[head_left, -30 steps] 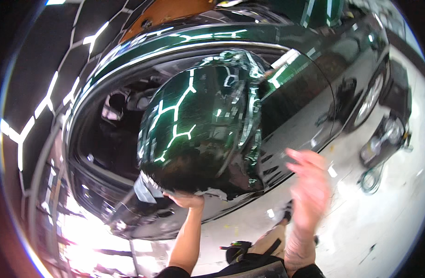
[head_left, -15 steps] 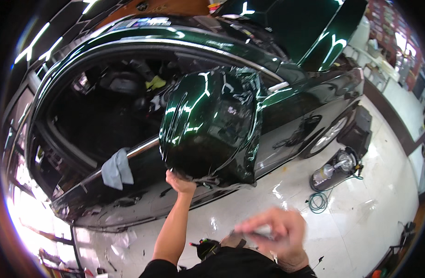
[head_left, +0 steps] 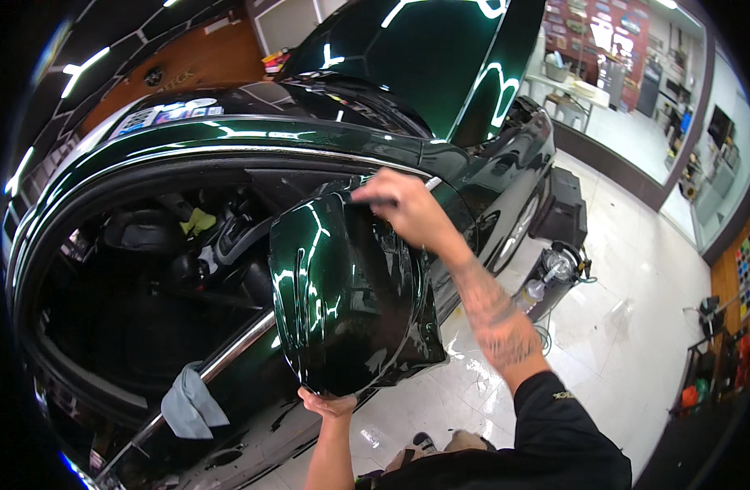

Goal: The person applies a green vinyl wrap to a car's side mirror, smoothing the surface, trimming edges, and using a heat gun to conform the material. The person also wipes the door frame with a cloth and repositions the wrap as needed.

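We find the right hand (head_left: 401, 209) gripping a dark tool (head_left: 382, 202) at the far edge of the green door mirror (head_left: 330, 286), left hand (head_left: 328, 403) against its near edge, closure indeterminable.

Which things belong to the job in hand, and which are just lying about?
In use:
- green film-covered side mirror
- left hand, at its underside
- right hand, holding a small dark tool

Apparently lying about:
- grey cloth, draped
- yellow-green cloth-like item
- black box

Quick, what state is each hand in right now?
Left hand: at bottom of green side mirror, grip unclear.
Right hand: closed, holding a dark tool.
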Action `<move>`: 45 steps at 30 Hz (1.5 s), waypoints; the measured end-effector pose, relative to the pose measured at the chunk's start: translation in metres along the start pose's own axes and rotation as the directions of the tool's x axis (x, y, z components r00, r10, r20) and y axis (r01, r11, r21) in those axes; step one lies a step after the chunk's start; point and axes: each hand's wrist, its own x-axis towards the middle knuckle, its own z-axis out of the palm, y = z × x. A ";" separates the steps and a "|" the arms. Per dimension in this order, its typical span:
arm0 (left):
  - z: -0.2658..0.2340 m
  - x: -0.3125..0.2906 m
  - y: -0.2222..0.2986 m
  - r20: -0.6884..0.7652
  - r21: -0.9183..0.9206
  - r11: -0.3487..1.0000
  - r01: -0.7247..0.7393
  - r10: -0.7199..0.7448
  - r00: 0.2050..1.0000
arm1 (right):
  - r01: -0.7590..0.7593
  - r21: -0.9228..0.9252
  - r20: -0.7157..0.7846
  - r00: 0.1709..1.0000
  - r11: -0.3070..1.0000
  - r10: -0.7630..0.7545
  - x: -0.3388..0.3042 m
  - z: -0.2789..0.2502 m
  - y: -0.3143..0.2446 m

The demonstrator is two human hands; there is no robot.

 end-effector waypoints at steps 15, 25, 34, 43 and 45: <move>-0.002 -0.006 0.003 -0.037 0.065 0.989 0.129 -0.127 0.991 | 0.012 -0.175 -0.033 0.999 0.984 -0.018 -0.044 -0.015 -0.075; -0.026 -0.023 -0.004 -0.194 0.040 0.900 0.434 -0.420 0.887 | 0.003 0.218 0.033 0.999 0.976 -0.010 -0.041 -0.040 -0.061; -0.008 -0.014 0.012 -0.208 -0.111 0.905 0.412 -0.426 0.881 | 0.079 0.070 0.367 0.925 0.994 -0.099 -0.139 -0.006 -0.139; 0.007 0.016 0.035 -0.133 -0.156 0.911 0.383 -0.404 0.905 | 0.096 -0.102 0.081 0.993 0.990 -0.088 -0.020 -0.003 -0.077; 0.001 0.027 0.036 -0.163 -0.191 0.931 0.312 -0.344 0.925 | 0.138 -0.067 -0.044 0.989 0.988 -0.141 -0.082 0.024 -0.134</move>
